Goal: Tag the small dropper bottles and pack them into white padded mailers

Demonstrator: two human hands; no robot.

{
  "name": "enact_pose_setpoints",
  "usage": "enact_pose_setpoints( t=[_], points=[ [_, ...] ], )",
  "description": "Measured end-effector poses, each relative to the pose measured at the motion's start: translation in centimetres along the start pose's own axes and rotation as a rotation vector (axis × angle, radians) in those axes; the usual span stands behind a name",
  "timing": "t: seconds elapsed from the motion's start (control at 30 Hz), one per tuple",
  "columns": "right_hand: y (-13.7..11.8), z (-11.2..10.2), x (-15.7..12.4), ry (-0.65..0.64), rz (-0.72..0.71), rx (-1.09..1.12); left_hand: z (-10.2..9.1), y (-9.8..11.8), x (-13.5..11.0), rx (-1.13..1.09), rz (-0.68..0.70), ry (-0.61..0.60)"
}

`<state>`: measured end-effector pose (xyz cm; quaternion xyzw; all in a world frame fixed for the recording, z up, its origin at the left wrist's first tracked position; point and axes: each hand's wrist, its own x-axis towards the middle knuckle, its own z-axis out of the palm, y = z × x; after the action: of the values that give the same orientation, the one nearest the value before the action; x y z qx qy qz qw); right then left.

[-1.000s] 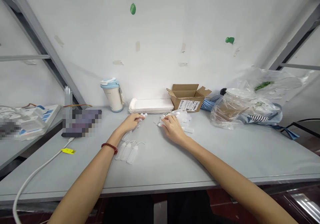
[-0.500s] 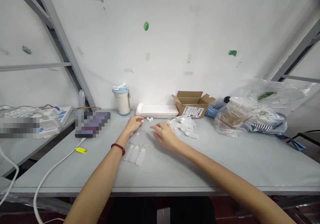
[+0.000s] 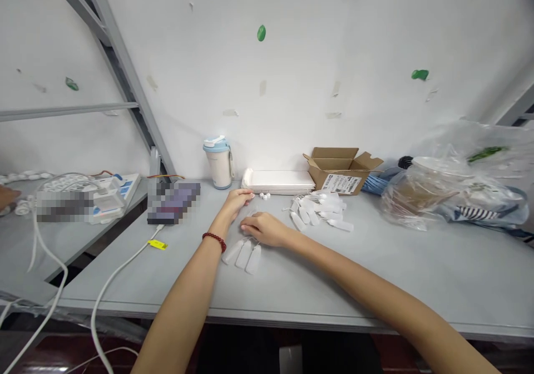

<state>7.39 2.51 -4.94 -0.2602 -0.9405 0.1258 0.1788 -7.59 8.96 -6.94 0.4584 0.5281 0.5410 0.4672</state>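
My left hand (image 3: 237, 202) rests on the grey table (image 3: 375, 274) with its fingers curled together, the tips close to a few tiny white caps (image 3: 263, 196); what it holds is too small to name. My right hand (image 3: 262, 229) lies just right of it, fingers bent down and closed over the table, right above three small translucent bottles (image 3: 244, 254) lying side by side. A loose pile of the same small bottles (image 3: 321, 210) lies to the right of both hands.
At the back wall stand a cup with a blue lid (image 3: 218, 163), a stack of white trays (image 3: 278, 180) and an open cardboard box (image 3: 342, 168). Plastic bags (image 3: 454, 187) fill the right. A white cable (image 3: 119, 268) with a yellow tag (image 3: 156, 244) runs off the left front edge.
My right hand left the bottle pile, moved left toward my left hand and curled its fingers shut. The camera view shifted left.
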Motion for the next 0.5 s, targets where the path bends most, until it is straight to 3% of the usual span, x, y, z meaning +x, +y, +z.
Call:
enact_pose_setpoints(
  t=[0.17,0.33,0.5],
  points=[
    [1.2,-1.7,-2.0,0.105,0.053,-0.001,0.4,1.0,-0.8,-0.014,-0.004,-0.037],
    [3.8,-3.4,-6.4,0.282,0.005,-0.025,1.6,1.8,-1.7,-0.004,-0.022,-0.033],
    [5.4,-3.7,-9.2,0.504,0.144,0.055,3.5,2.9,-3.7,0.025,-0.024,-0.099]
  ],
)
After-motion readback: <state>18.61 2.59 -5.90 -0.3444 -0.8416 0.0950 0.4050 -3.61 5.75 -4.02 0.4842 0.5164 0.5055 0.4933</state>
